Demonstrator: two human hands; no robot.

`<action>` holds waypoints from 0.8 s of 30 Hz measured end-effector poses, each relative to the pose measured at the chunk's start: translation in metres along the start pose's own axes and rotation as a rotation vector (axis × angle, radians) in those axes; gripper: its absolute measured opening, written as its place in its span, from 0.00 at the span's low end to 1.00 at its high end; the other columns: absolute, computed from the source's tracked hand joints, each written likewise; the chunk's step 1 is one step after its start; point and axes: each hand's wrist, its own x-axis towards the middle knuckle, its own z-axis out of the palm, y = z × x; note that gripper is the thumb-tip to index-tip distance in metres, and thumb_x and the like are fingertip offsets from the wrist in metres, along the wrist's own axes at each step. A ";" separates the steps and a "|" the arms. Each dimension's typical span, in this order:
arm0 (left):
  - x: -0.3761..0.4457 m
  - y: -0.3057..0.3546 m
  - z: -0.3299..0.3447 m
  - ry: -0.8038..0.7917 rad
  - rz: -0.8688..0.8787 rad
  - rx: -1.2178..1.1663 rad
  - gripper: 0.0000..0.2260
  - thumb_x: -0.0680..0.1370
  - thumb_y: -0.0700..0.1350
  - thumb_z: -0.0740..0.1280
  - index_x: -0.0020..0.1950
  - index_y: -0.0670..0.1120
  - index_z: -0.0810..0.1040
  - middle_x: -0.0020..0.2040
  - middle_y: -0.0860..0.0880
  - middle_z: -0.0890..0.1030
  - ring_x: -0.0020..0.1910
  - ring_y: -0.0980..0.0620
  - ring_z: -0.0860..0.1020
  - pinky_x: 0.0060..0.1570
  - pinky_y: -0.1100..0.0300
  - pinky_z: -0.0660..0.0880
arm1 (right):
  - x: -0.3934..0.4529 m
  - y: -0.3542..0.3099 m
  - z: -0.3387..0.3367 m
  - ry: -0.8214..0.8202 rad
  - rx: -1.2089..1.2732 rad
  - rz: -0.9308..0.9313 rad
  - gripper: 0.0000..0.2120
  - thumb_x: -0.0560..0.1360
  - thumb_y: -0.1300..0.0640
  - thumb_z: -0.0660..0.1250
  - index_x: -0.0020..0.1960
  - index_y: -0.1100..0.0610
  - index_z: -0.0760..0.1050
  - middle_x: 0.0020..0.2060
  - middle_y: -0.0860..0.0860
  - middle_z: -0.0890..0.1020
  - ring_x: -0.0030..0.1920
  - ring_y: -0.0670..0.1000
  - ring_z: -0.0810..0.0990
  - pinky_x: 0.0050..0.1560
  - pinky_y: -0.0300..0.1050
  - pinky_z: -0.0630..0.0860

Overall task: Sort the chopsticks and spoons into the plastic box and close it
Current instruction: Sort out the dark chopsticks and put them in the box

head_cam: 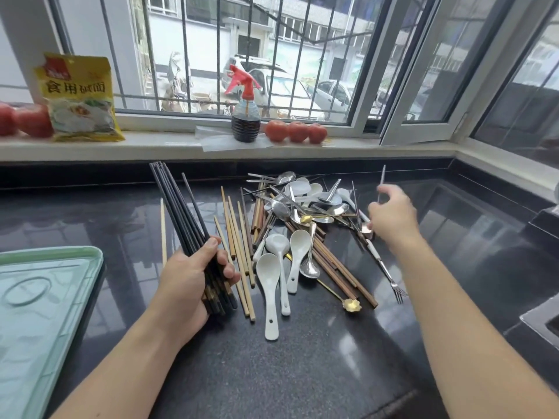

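You are standing in a home kitchen: a dark polished stone counter runs under a barred window, tomatoes, a spray bottle and a yellow food packet sit on the sill, and a sink's edge shows at right.

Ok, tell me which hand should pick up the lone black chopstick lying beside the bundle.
Probably the right hand. It pinches only one thin metal stick, while the left hand grips the full black bundle. The lone black chopstick lies right of that bundle, towards the pile.

Barred window above dark countertop
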 end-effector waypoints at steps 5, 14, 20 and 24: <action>0.001 -0.002 0.001 0.002 0.019 0.038 0.03 0.85 0.41 0.62 0.53 0.44 0.71 0.34 0.48 0.73 0.29 0.50 0.73 0.34 0.54 0.79 | 0.026 -0.006 -0.025 0.016 -0.167 -0.001 0.21 0.79 0.64 0.58 0.71 0.55 0.72 0.58 0.59 0.81 0.52 0.60 0.81 0.46 0.46 0.76; 0.003 -0.004 -0.001 -0.004 0.017 0.032 0.03 0.85 0.41 0.64 0.57 0.43 0.71 0.34 0.47 0.74 0.29 0.49 0.74 0.34 0.53 0.79 | 0.003 0.003 0.044 -0.167 -0.897 -0.209 0.12 0.78 0.64 0.62 0.60 0.59 0.78 0.55 0.59 0.81 0.55 0.62 0.80 0.45 0.49 0.72; 0.004 -0.003 -0.002 -0.009 0.000 0.016 0.03 0.85 0.41 0.64 0.57 0.43 0.71 0.35 0.46 0.74 0.30 0.48 0.74 0.35 0.53 0.79 | 0.012 -0.011 0.030 -0.309 -0.788 -0.102 0.05 0.76 0.59 0.63 0.47 0.60 0.75 0.47 0.57 0.81 0.41 0.58 0.78 0.39 0.45 0.73; 0.003 -0.002 -0.003 -0.006 -0.022 0.009 0.03 0.85 0.41 0.63 0.57 0.43 0.71 0.35 0.46 0.75 0.31 0.48 0.73 0.35 0.52 0.79 | -0.005 -0.011 -0.005 -0.469 -0.628 0.097 0.07 0.76 0.61 0.57 0.47 0.61 0.73 0.33 0.56 0.71 0.29 0.53 0.67 0.29 0.40 0.64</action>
